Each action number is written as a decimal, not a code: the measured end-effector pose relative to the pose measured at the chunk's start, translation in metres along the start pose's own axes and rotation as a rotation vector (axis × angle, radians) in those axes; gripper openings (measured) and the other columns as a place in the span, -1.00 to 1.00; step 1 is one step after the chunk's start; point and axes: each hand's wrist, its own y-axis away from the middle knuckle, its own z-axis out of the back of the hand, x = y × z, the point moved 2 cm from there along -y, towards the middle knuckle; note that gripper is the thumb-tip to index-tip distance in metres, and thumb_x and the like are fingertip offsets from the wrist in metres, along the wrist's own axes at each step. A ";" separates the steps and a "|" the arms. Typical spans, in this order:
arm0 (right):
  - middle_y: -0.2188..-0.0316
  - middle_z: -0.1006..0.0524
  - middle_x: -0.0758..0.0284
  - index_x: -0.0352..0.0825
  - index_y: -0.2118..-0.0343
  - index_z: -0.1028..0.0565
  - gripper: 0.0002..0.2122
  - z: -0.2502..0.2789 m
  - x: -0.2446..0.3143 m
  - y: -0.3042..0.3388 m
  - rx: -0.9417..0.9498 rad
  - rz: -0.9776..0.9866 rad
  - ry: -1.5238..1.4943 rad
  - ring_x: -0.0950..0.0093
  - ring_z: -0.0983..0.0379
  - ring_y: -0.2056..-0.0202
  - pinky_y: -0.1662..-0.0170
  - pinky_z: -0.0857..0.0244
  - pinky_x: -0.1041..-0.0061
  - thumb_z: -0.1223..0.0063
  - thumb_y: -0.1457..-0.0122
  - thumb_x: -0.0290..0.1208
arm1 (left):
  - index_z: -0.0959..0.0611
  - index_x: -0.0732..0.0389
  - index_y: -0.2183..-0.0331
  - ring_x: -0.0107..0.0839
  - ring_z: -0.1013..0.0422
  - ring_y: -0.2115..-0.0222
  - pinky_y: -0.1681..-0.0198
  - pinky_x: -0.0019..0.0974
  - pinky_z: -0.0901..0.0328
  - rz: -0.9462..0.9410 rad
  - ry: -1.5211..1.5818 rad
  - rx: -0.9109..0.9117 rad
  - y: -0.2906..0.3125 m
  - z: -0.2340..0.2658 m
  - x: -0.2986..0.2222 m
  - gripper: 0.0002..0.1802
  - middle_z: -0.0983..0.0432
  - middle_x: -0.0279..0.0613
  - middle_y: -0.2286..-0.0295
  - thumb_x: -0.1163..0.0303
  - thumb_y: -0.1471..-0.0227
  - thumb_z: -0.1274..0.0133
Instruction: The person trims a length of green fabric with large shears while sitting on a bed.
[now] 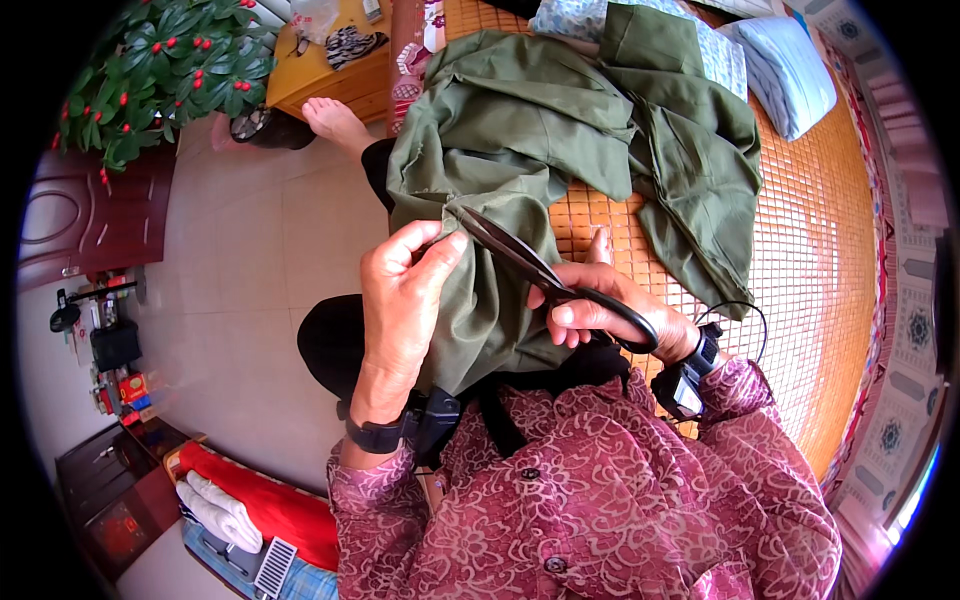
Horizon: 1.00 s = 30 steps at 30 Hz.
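Observation:
A large olive-green garment is draped over my lap and spreads across the mat ahead and to the right. My left hand pinches a fold of its cloth between thumb and fingertips. In my right hand is a pair of black-handled scissors, with fingers around the handles. The blades point up and left, and their tips meet the cloth right beside my left fingertips. Whether the blades are parted at the tips I cannot tell. Both wrists wear black strapped devices.
I sit on a tiled bamboo-like mat. A folded light-blue quilt lies at the far right. To the far left are a wooden stool-like cabinet and a leafy plant with red berries. A red-covered seat stands at lower left.

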 end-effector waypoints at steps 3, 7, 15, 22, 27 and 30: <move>0.53 -0.44 0.42 -0.38 0.14 -0.38 -0.63 -0.003 -0.002 -0.004 0.012 0.011 -0.045 0.66 -0.35 0.47 0.36 -0.25 0.68 0.02 -0.14 -0.17 | -0.54 0.35 0.49 -0.79 -0.07 0.61 0.61 -0.59 0.03 -0.037 -0.026 -0.001 0.003 -0.001 -0.006 -0.88 -0.25 -0.58 0.63 0.49 0.01 -0.09; 0.64 -0.42 0.53 -0.29 0.22 -0.44 -0.68 -0.009 -0.007 -0.009 -0.088 -0.008 0.032 0.72 -0.34 0.51 0.16 -0.24 0.51 -0.10 -0.10 -0.15 | -0.54 0.35 0.50 -0.79 -0.07 0.62 0.63 -0.57 0.05 -0.074 -0.051 -0.010 0.003 0.001 -0.007 -0.88 -0.22 -0.58 0.66 0.49 0.01 -0.08; 0.67 -0.44 0.47 -0.27 0.24 -0.45 -0.66 -0.006 -0.006 -0.011 -0.322 0.264 0.779 0.64 -0.37 0.56 -0.10 0.17 -0.06 -0.17 -0.04 -0.13 | -0.52 0.34 0.52 -0.79 -0.04 0.66 0.66 -0.57 0.07 -0.077 -0.072 -0.006 0.012 0.004 -0.009 -0.86 -0.20 -0.59 0.69 0.49 0.00 -0.07; 0.63 -0.40 0.46 -0.38 0.21 -0.41 -0.62 -0.020 0.005 -0.008 0.056 -0.071 -0.141 0.72 -0.30 0.60 0.50 -0.18 0.78 -0.05 -0.08 -0.13 | -0.53 0.31 0.52 -0.81 -0.06 0.59 0.58 -0.62 0.04 0.009 0.173 0.059 0.014 0.012 -0.008 -0.88 -0.25 -0.58 0.62 0.49 -0.01 -0.06; 0.61 -0.40 0.45 -0.39 0.20 -0.40 -0.61 -0.019 0.001 -0.012 -0.030 0.009 0.054 0.71 -0.30 0.57 0.46 -0.21 0.75 -0.05 -0.08 -0.13 | -0.52 0.31 0.54 -0.80 -0.06 0.63 0.61 -0.60 0.04 -0.017 0.139 0.027 0.017 0.016 -0.003 -0.87 -0.22 -0.59 0.66 0.49 0.00 -0.05; 0.61 -0.39 0.46 -0.41 0.20 -0.39 -0.63 -0.027 0.007 -0.012 -0.073 -0.058 0.134 0.70 -0.28 0.58 0.47 -0.19 0.75 -0.01 -0.10 -0.16 | -0.51 0.32 0.55 -0.79 -0.06 0.65 0.63 -0.58 0.03 -0.058 -0.023 0.075 0.019 0.019 0.000 -0.86 -0.20 -0.58 0.69 0.49 0.02 -0.06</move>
